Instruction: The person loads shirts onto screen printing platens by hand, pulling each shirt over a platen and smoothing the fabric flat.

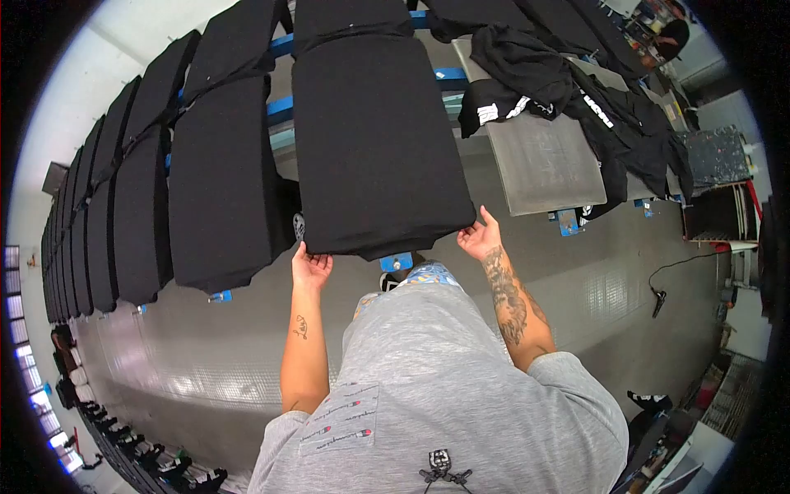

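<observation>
Black fabric (374, 140) is stretched smooth over a flat board in front of me, its lower edge hanging loosely between my hands. At its lower left corner is my left hand (312, 267), with the thumb up against the cloth and the fingers curled beneath. My right hand (480, 236) touches the lower right corner, thumb and fingers around the edge of the cloth. How firmly either hand grips is hard to see. Below the cloth's edge, a blue bracket (397, 262) sticks out.
More boards covered in black cloth (220, 181) run in a row to the left. At right, a bare grey board (547, 165) stands beside a heap of black garments (527, 70) with white print. A cable-hung tool (659, 303) is farther right. A person (671, 39) is at the upper right.
</observation>
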{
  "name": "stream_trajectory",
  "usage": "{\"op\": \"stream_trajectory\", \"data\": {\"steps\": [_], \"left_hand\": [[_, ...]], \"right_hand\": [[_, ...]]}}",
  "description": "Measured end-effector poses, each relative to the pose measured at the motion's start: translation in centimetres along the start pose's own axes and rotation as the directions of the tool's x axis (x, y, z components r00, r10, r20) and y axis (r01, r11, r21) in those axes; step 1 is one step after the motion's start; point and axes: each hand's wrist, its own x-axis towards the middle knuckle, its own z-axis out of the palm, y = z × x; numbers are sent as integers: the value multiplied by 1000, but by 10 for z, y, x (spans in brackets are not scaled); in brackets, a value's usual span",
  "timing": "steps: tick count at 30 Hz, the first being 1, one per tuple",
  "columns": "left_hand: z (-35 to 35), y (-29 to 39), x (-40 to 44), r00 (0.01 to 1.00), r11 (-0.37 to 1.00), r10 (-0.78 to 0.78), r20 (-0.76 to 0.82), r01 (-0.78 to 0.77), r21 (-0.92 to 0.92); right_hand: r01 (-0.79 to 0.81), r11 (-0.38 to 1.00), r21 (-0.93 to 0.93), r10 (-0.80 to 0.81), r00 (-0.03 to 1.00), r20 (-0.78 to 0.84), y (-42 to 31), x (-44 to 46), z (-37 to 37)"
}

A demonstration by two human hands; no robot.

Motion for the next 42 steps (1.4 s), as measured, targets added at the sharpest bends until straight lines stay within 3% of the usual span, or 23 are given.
{"op": "stream_trajectory", "data": {"steps": [2,5,7,10,13,14,17,20,23,25,26,27,28,29,31,34,35,37,38,40,42], "left_hand": [[10,12,13,997,998,-66,28,67,-14],[23,28,28,996,996,-84,8,84,26],[21,38,38,995,993,-98,0,98,-62],[4,48,41,997,992,32,64,-24,-125],[-12,51,35,983,968,186,9,-181,-171],[-17,50,30,975,958,221,-26,-222,-183],[-34,56,40,968,953,241,-74,-251,-168],[-50,58,56,945,948,295,-138,-307,-79],[-20,45,33,913,933,335,-231,-357,-56],[-9,38,27,855,894,446,-266,-442,78],[-6,35,28,800,871,488,-349,-422,252],[-5,33,35,736,835,529,-423,-363,414],[-8,32,46,739,810,531,-415,-299,504],[-16,29,59,750,775,525,-402,-226,590],[-36,21,88,726,617,637,-260,-278,736],[22,24,24,587,273,809,8,-388,880],[41,28,15,628,265,773,94,-455,850],[81,42,11,677,260,683,275,-578,774],[98,50,9,773,395,580,255,-541,742],[129,64,11,910,627,334,245,-408,664],[135,77,23,955,722,157,253,-286,631]], "right_hand": [[-40,998,-45,43,997,59,-13,35,-1],[90,993,-79,-83,993,82,-29,87,-4],[75,997,-18,-74,996,42,-38,88,-3],[161,979,123,-175,977,119,-44,80,-19],[288,950,125,-287,958,-26,-52,59,-28],[294,949,115,-295,955,-7,-54,54,-30],[344,938,50,-340,938,-67,-58,63,-44],[467,883,36,-460,879,-126,-57,55,-36],[505,862,-42,-506,853,-125,-60,64,-46],[554,830,-58,-557,825,-98,-58,73,-46],[503,856,-119,-515,850,-109,-63,82,-54],[504,784,-363,-601,764,-235,-58,72,-38],[376,737,-561,-587,767,-258,-67,102,-64],[376,603,-704,-684,698,-212,-67,122,-79],[44,243,-969,-720,678,-150,-65,82,-34],[126,-73,-989,-756,641,137,-53,74,-5],[181,-159,-970,-726,645,239,-49,61,18],[411,-23,-911,-652,685,326,-41,47,66],[445,139,-885,-540,783,309,-43,47,84],[427,457,-780,-276,902,332,-53,55,111],[337,521,-785,-229,940,252,-59,69,119]]}}
